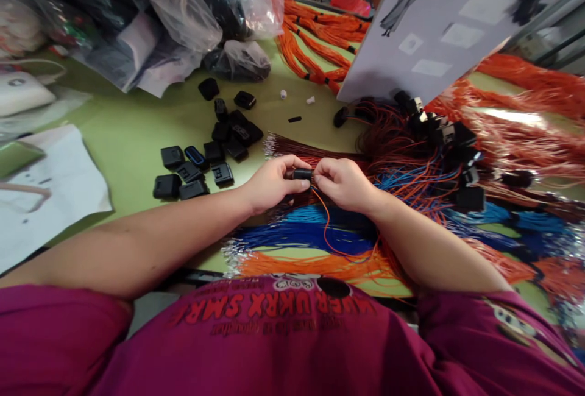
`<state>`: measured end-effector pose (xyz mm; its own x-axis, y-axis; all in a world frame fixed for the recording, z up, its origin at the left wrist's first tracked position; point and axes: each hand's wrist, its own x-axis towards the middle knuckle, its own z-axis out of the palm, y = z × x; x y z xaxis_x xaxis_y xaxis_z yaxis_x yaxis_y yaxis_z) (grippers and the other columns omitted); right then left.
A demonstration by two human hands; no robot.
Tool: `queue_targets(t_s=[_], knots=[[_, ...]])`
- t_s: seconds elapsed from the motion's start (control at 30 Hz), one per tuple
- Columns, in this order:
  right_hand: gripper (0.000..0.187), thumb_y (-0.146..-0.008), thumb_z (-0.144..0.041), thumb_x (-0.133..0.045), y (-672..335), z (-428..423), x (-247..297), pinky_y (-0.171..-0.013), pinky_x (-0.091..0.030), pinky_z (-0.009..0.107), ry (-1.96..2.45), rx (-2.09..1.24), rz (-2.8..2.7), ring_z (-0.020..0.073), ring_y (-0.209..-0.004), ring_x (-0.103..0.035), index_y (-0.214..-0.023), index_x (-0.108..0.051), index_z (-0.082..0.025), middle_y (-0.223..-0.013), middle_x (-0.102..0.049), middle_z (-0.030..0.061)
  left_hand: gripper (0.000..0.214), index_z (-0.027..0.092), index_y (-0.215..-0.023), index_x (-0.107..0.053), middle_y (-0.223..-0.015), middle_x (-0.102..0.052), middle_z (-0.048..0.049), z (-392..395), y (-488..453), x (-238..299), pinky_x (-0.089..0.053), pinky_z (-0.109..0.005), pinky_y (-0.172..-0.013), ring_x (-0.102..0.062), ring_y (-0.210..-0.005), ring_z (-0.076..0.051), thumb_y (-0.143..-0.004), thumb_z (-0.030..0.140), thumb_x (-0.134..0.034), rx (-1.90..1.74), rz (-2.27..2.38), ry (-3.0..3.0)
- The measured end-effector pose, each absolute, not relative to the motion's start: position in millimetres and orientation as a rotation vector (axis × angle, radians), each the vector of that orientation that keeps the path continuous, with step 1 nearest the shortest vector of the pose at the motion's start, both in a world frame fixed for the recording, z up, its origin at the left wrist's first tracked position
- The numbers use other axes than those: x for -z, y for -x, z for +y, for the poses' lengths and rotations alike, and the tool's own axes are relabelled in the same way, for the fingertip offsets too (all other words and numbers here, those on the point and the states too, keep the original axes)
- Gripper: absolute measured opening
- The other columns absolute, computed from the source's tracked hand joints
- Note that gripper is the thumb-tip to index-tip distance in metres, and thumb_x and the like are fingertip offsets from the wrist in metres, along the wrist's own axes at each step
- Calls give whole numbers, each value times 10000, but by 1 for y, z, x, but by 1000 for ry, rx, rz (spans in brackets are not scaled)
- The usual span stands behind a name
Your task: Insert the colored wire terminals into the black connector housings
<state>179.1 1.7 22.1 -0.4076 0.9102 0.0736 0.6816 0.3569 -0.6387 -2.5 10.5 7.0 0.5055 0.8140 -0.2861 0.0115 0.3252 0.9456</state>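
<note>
My left hand (pixel 276 184) is closed around a small black connector housing (pixel 302 174), with thumb and fingers on its sides. At the housing's right end my right hand (pixel 340 183) pinches a thin wire, its fingertips nearly touching the housing. An orange wire (pixel 328 219) hangs in a loop below the hands. Brown wires (pixel 311 148) with metal terminals lie just beyond my fingers. Blue wires (pixel 306 234) and orange wires (pixel 292 265) lie in bundles nearer my body. The wire ends inside the right-hand pinch are hidden.
Several black connector housings (pixel 194 189) lie loose on the green table (pixel 123 122) at left. Connectors with wires (pixel 457 134) are heaped at right. A white board (pixel 425 30) stands behind them. Plastic bags (pixel 183 6) fill the back left; a paper sheet (pixel 68 183) lies at far left.
</note>
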Motion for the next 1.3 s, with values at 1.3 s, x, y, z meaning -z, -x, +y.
queue_targets(t_s=[1.3], knots=[[202, -786, -201, -533, -202, 17, -31, -716, -451, 264, 1342, -327, -2021, 145, -740, -593, -941, -656, -161, -836, -673, 41, 405, 196, -1075, -498, -706, -583, 39, 13, 12, -4, -387, -185, -399, -537, -417, -69, -748, 290, -717, -545, 697, -1001]])
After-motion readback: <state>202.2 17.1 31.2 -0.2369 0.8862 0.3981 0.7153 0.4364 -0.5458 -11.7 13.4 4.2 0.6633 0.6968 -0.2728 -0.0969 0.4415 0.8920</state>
